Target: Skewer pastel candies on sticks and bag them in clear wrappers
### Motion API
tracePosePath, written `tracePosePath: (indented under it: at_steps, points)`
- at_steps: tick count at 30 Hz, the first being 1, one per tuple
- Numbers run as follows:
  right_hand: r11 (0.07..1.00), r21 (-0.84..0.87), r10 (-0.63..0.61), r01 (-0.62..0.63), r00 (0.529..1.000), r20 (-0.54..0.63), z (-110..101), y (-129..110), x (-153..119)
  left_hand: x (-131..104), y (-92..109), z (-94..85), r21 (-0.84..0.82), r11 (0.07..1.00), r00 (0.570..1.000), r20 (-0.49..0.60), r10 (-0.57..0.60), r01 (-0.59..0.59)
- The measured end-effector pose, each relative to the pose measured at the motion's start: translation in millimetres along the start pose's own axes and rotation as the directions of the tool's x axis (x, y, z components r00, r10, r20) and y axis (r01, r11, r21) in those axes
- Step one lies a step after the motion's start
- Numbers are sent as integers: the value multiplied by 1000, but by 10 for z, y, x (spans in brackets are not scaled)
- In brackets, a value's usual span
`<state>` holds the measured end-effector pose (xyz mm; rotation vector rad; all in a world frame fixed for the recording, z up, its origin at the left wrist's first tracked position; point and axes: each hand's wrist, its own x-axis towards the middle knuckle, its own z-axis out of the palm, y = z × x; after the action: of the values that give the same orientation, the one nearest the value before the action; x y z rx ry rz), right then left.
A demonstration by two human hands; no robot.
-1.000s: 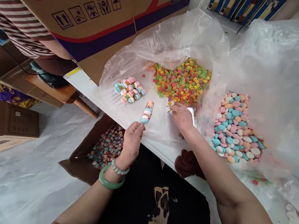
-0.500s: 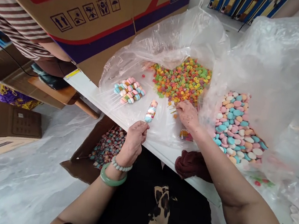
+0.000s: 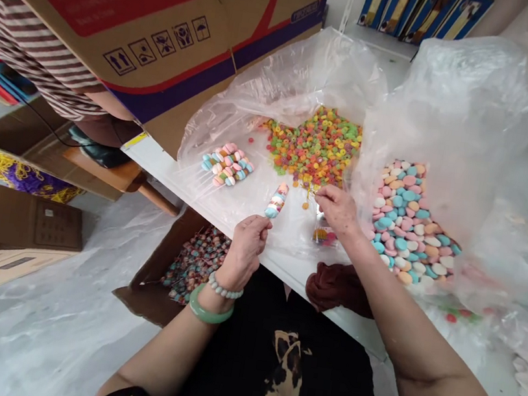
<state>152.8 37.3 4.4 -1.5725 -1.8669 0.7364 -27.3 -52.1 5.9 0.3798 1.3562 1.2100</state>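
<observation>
My left hand (image 3: pixel 249 238) is closed on the lower end of a candy skewer (image 3: pixel 276 201), stacked with pink, white and blue pieces and tilted upward. To its right, my right hand (image 3: pixel 336 207) has its thumb and fingers pinched together. What lies between those fingertips is too small to make out. Thin gold strips (image 3: pixel 307 196) lie just left of the fingertips, by the near edge of a heap of colourful ring candies (image 3: pixel 318 143). Left of both hands rests a pile of finished candy skewers (image 3: pixel 228 165), their sticks pointing toward the table's edge.
Pastel oval candies (image 3: pixel 403 217) spread inside clear plastic (image 3: pixel 457 114) on the right. A dark brown cloth (image 3: pixel 337 288) sits at the table's front edge. Below, an open carton (image 3: pixel 142 292) holds many wrapped sweets. A large cardboard box (image 3: pixel 250 19) stands behind, beside a person in a striped top (image 3: pixel 30 40).
My right hand has lifted slightly away from the gold strips and moved rightward in relation to them. My left hand still holds the candy skewer, now tilted more to the right. The view has shifted a little.
</observation>
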Motion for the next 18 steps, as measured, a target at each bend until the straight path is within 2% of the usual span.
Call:
tracePosePath:
  at_steps: [2, 4, 8, 10, 12, 15, 16, 18]
  points:
    - [990, 65, -122, 122, 992, -12, 39, -143, -206, -9, -20, 92, 5, 1000, 1000, 13, -2, 2]
    - [961, 27, -277, 276, 961, 18, 133, -282, -396, -23, -62, 170, 6, 1000, 999, 53, -5, 4]
    - [925, -232, -300, 302, 953, 45, 297, -406, -593, -51, -162, 199, -1, 1000, 986, 163, -23, 23]
    - [911, -260, -306, 320, 947, 93, 327, -388, -610, -51, -197, 162, -10, 1000, 981, 192, -16, 18]
    - [926, -191, -307, 325, 944, 122, 335, -350, -611, -40, -220, 125, -13, 1000, 983, 184, 5, -3]
    - [977, 83, -206, 198, 974, 93, 335, -302, -636, -18, -240, 108, -5, 999, 993, 107, 52, -52]
    - [971, 208, -140, 120, 987, 84, 334, -291, -653, -15, -247, 113, 0, 998, 995, 76, 66, -66]
    - [891, 448, 28, -74, 994, 110, 332, -265, -688, -15, -263, 129, 16, 997, 996, 45, 71, -72]
